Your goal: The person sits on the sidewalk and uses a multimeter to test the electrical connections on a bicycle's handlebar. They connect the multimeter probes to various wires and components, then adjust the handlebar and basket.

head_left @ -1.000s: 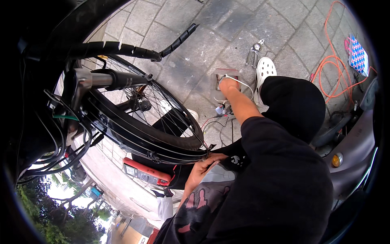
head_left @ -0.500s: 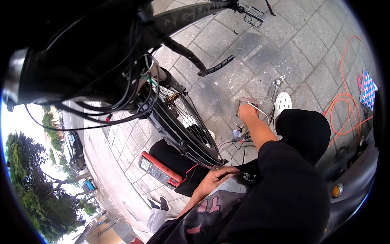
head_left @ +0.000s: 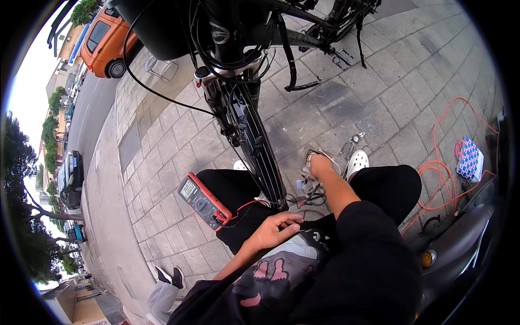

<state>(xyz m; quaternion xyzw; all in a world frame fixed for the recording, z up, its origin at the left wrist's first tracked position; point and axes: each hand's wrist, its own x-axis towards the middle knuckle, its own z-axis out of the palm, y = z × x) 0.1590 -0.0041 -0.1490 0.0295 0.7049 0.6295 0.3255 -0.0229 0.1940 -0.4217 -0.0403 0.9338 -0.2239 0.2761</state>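
Observation:
My right hand [head_left: 319, 165] reaches down to the paving among a small pale object and a white cable, fingers curled and partly hidden. My left hand [head_left: 276, 230] is at my lap, fingers curled; anything in them is hidden. A red multimeter [head_left: 201, 200] with leads lies on my left thigh. The bicycle's front wheel [head_left: 260, 162] stands between my knees, with a tangle of wires [head_left: 309, 195] at its right. A metal gauged tool [head_left: 355, 140] lies beyond my right foot.
The black bicycle frame [head_left: 295, 39] spans the top. An orange hose [head_left: 439, 168] and patterned bag [head_left: 469, 160] lie right, beside a scooter [head_left: 455, 260]. Another person's shoes [head_left: 170, 276] are at lower left. An orange car [head_left: 105, 43] and dark car [head_left: 70, 179] are along the road.
The view has swung, showing more road, the orange car and the bicycle frame; the wheel now appears more upright. Both hands remain in much the same places relative to my body.

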